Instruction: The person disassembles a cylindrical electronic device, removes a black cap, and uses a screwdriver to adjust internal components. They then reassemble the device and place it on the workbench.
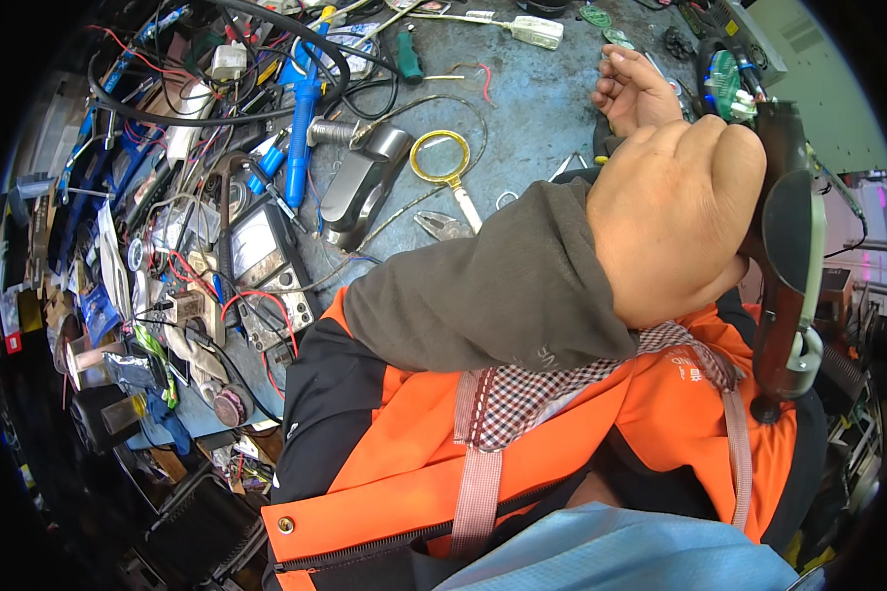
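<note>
My left hand (pixel 675 212) reaches across from the left in a dark grey-brown sleeve. It is closed against a long dark brown appliance (pixel 781 187) that stands roughly upright at the right, with a pale green strip and a chrome loop near its lower end. The appliance's exact kind does not show, and my left fingertips are hidden. Just beyond, my right hand (pixel 641 94) shows curled fingers with the tips drawn together; whatever they hold, if anything, cannot be made out. Its wrist and arm are covered by my left hand. A round green circuit board (pixel 724 84) is close by.
On the blue worktop (pixel 532 128) lie a gold-rimmed magnifying glass (pixel 441 158), pliers (pixel 442 226), a grey metallic device (pixel 367 187), a blue soldering iron (pixel 304 138) and a multimeter (pixel 261 261). Tangled cables and tools crowd the left side. A metal-cased box (pixel 744 39) stands far right.
</note>
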The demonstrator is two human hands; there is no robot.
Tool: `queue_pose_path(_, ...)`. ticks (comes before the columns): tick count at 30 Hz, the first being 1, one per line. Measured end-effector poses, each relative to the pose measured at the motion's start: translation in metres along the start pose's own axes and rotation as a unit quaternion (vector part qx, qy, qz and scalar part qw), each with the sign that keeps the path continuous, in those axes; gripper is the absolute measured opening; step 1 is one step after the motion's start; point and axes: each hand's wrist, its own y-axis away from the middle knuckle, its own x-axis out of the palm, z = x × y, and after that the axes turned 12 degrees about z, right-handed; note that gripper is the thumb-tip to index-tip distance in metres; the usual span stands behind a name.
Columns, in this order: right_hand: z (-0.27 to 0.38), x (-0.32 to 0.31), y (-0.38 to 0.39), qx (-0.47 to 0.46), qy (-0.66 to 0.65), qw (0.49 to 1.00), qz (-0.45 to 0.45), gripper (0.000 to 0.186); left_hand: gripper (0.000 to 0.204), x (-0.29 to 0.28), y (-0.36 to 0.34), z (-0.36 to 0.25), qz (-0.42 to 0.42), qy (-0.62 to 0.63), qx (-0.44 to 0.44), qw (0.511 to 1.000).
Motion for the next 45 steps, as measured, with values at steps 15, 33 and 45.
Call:
queue_pose_path(15, 0.0018, -0.0043, 0.0021, -0.014, 0.002, 0.999, 0.044, 0.023, 0.058, 0.0072, 0.0039, -0.0031, 0.053, 0.038, -0.077, 0.995)
queue_pose_path(33, 0.0017, -0.0035, 0.0005, -0.009, -0.007, 0.999, 0.049, 0.023, 0.057, 0.0071, 0.0042, -0.0052, 0.060, 0.046, -0.085, 0.994)
queue_pose_path(45, 0.0008, -0.0051, 0.0014, -0.021, 0.005, 0.998, 0.065, 0.023, 0.058, 0.0073, 0.0044, -0.0057, 0.059, 0.039, -0.079, 0.994)
